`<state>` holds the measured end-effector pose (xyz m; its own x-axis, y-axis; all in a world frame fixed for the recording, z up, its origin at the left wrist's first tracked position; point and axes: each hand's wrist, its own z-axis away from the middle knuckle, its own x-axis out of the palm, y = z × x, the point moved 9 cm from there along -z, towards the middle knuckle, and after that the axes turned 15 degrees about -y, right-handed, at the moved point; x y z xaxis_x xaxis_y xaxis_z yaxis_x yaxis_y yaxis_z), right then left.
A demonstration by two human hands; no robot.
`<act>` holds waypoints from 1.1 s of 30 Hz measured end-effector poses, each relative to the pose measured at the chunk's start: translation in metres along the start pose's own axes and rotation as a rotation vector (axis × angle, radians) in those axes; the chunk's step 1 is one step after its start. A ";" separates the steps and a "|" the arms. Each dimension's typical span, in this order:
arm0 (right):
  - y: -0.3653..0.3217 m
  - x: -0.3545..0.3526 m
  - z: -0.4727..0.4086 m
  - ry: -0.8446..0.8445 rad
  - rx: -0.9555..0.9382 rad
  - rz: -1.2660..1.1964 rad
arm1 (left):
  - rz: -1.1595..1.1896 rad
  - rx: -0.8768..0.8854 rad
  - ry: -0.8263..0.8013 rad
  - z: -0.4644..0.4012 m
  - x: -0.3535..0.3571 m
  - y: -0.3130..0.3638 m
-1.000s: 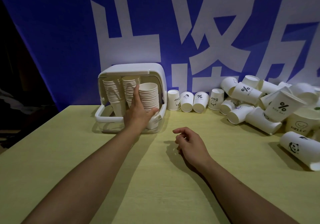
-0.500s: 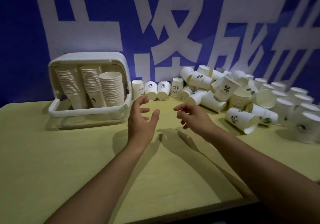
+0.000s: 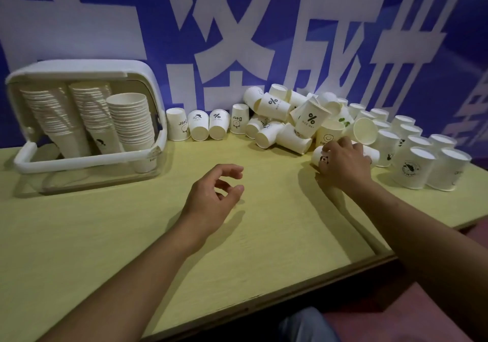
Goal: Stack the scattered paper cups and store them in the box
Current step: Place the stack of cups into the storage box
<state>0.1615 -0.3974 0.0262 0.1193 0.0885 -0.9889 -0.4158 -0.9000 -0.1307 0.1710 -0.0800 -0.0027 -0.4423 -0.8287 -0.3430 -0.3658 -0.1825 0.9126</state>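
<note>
- The worktop [image 3: 111,241] has its front edge nearest the person, running up toward the right, and the broad bare stretch behind that edge gives both arms free room to sweep.
- The left hand [image 3: 211,196] hovers over that bare stretch, in front of the pile of cups; its fingers are loosely curled and it holds nothing.
- The right hand [image 3: 343,160] reaches to the pile's near edge and is wrapped over the panda cup [image 3: 320,158], which lies on its side on the worktop; the grip looks closed around the wall.
- Paper cups like this should be very light and easily crushed, so a gentle hold around the middle of the wall, not the rim, seems wise.
- The pile of cups [image 3: 295,122] is a loose heap against the blue backdrop [image 3: 264,24]; tugging one may roll its neighbours.
- Right of the pile, upturned cups [image 3: 412,168] stand close to the worktop's right edge, so a knock could send them off.
- Well left of the pile, the box [image 3: 87,162] holds three nested stacks [image 3: 132,119], with little spare room showing.
</note>
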 end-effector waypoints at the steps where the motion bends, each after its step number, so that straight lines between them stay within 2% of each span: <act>1: -0.001 0.002 0.000 -0.006 -0.009 -0.024 | -0.009 -0.010 -0.012 0.000 0.000 -0.002; 6: -0.031 0.015 0.002 -0.032 -0.156 0.001 | -0.050 -0.032 -0.044 -0.002 -0.001 -0.008; 9: -0.032 0.024 -0.004 -0.056 -0.123 0.081 | -0.082 -0.036 -0.070 -0.001 0.001 -0.010; 12: -0.029 0.017 -0.005 0.008 -0.090 0.190 | -0.102 -0.041 -0.064 -0.002 -0.002 -0.012; 14: -0.033 0.014 -0.003 -0.011 -0.094 0.162 | -0.111 -0.032 -0.049 -0.003 -0.006 -0.012; 16: -0.048 0.016 0.004 -0.089 -0.160 0.025 | -0.118 -0.016 -0.044 -0.003 -0.007 -0.011; 18: -0.071 0.013 0.015 -0.162 -0.265 -0.243 | -0.177 0.010 -0.041 -0.003 -0.006 -0.008; 21: -0.113 0.005 0.034 -0.239 -0.445 -0.552 | -0.399 0.105 -0.002 -0.002 -0.007 0.004; 25: -0.170 -0.004 0.055 -0.381 -0.572 -0.711 | -0.624 0.245 0.066 -0.001 -0.011 0.022; 29: -0.219 -0.006 0.064 -0.511 -0.661 -0.881 | -0.774 0.290 0.254 0.005 -0.036 0.040; 31: -0.237 -0.006 0.066 -0.562 -0.716 -0.994 | -0.693 0.194 0.310 0.009 -0.058 0.043; 33: -0.249 -0.003 0.064 -0.638 -0.721 -1.166 | -0.496 0.089 0.337 0.012 -0.085 0.037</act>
<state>0.2073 -0.1461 0.0572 -0.4182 0.8739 -0.2477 0.1731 -0.1910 -0.9662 0.1854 -0.0105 0.0573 0.0768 -0.7803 -0.6207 -0.5353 -0.5574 0.6346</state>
